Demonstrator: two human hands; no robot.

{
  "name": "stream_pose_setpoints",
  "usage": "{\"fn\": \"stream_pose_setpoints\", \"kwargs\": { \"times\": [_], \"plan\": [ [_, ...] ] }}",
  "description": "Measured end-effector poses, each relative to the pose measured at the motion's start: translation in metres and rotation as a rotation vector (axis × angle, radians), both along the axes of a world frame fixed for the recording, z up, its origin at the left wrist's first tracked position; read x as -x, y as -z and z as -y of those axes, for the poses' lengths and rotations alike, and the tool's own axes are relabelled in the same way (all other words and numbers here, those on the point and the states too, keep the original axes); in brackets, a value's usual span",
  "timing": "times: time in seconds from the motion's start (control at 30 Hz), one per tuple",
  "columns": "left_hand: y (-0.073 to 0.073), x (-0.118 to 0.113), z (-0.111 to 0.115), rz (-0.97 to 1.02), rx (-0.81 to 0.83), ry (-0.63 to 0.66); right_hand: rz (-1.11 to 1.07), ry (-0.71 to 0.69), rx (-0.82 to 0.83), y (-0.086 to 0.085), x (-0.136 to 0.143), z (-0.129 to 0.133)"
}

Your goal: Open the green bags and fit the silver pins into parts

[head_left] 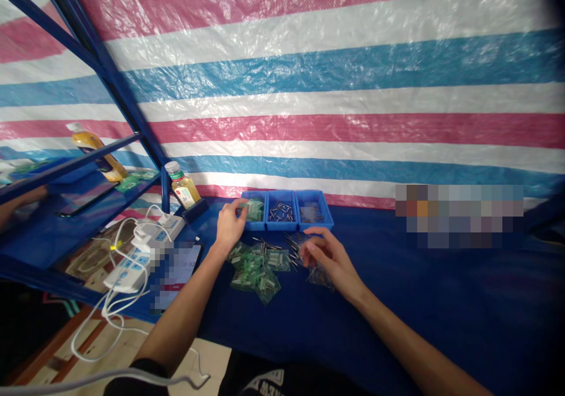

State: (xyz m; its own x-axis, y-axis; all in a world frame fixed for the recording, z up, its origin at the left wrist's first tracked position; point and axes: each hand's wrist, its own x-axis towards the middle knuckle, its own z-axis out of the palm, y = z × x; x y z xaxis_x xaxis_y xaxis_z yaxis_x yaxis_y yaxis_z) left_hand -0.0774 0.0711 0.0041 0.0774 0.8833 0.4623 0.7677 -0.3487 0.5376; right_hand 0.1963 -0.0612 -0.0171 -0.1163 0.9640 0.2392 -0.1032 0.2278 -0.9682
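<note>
My left hand (231, 225) is at the left blue bin (255, 226), its fingers over the small green packets (253, 209) inside; its fingertips are too small to read. Dark metal pins (281, 212) lie in the middle bin (281, 226), and clear bags (311, 212) in the right bin (327, 213). My right hand (329, 258) is curled above a clear bag (320, 276) on the table, fingertips close together; what they hold, if anything, is hidden. Green packets (253, 269) are piled between my arms, with loose metal pins (292, 246) beside them.
At the left are a white power strip (128, 271) with tangled cables, a phone (180, 269), a yellow-drink bottle (183, 189) and a blue metal frame (112, 99). Another person's arm (22, 203) shows far left. A striped sheet (331, 90) hangs behind the blue table (419, 302).
</note>
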Motion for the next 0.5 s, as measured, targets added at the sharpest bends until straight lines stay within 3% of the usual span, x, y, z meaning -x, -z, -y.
{"fn": "stream_pose_setpoints", "kwargs": {
  "times": [0.13, 0.27, 0.5],
  "plan": [
    [0.003, 0.001, -0.001, -0.263, 0.001, -0.013, 0.004, -0.002, 0.003, 0.001, 0.000, 0.000],
    [0.002, -0.003, 0.004, -0.315, -0.022, 0.010, 0.068, 0.018, -0.014, 0.005, -0.002, -0.002],
    [-0.002, -0.009, 0.012, -0.344, -0.087, 0.040, 0.643, 0.132, -0.300, 0.006, -0.003, -0.001]
  ]
}}
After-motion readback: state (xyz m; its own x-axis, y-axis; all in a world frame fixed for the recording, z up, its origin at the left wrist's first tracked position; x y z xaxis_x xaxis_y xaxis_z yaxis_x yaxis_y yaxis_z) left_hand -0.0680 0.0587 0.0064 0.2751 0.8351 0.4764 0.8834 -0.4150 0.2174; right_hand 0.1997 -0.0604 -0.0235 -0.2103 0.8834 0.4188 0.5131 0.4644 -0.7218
